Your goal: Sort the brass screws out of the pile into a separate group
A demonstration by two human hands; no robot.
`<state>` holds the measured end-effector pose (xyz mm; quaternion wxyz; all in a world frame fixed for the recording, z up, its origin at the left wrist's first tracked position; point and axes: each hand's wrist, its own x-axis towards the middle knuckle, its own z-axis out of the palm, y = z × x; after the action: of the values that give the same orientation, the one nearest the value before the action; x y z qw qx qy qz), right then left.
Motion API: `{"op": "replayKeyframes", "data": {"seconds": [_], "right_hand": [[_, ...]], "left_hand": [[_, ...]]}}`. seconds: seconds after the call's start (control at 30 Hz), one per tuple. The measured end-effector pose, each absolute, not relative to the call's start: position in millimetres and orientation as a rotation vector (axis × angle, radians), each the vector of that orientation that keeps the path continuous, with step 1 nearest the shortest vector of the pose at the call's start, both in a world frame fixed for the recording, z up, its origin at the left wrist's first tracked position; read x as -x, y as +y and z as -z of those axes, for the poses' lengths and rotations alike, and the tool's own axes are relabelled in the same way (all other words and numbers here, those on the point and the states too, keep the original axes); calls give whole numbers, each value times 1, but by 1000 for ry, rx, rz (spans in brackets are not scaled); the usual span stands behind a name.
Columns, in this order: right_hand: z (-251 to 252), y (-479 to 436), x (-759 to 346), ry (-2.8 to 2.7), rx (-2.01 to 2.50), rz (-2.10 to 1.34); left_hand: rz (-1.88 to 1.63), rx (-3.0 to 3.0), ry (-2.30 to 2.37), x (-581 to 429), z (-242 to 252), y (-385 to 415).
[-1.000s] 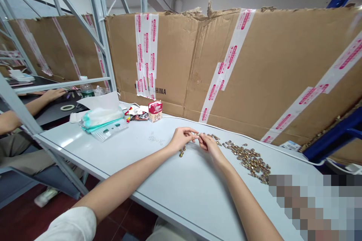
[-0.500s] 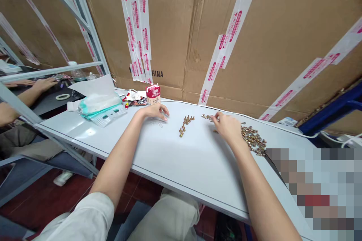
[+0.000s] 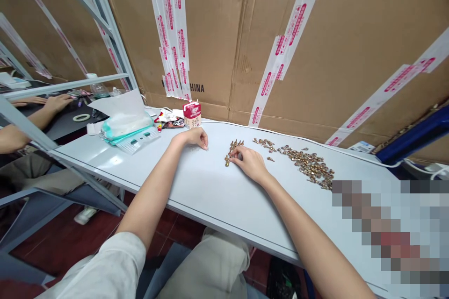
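Observation:
On the white table [image 3: 210, 196], my left hand [image 3: 197, 138] rests near small clear pieces, its fingertips pinched together at a tiny clear piece [image 3: 206, 149]. My right hand [image 3: 247, 161] is at the small group of brass-coloured metal parts [image 3: 236, 144] in the middle, most of which stand upright. Its thumb and forefinger are closed at the group's right side; what they hold is too small to make out. A big loose pile of the same metal parts [image 3: 315, 166] spreads to the right, with a smaller cluster [image 3: 264, 143] behind my right hand.
A red and white drink carton [image 3: 191, 115], snack wrappers [image 3: 170, 120] and a teal-edged plastic pack [image 3: 128, 126] lie at the back left. Cardboard [image 3: 217, 32] walls the rear. Another person's hand [image 3: 58, 102] is beyond the metal frame [image 3: 114, 37] at left.
My right hand has moved left from the loose parts to the standing group. The fingers of my left hand have closed together. The view has shifted slightly.

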<state>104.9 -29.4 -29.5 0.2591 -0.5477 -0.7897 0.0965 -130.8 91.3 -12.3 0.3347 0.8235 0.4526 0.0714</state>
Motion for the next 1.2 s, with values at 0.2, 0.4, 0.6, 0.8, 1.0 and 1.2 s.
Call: {"op": "replayKeyframes", "data": {"seconds": [0.2,0.4,0.6,0.8,1.0,1.2], "right_hand": [[24,-25,-114,-1931,1471,-330],[23,-18,-122,-1733,1341,-655],[19,-19,-121,-1766,1371,-552],[22,-16,-124,-1701,1305,-600],[27,-2,-133,-1611,1286,-579],[25,32,-124,-1609,1308,-540]], "left_hand": [[-171,-2129,1237,129,11,90],[-254,-2078,1221,137,13,94],[-278,-2157,1130,142,16,97],[-285,-2236,1132,135,22,98],[-525,-2058,1134,141,25,109],[-1208,-1548,987,107,25,122]]}}
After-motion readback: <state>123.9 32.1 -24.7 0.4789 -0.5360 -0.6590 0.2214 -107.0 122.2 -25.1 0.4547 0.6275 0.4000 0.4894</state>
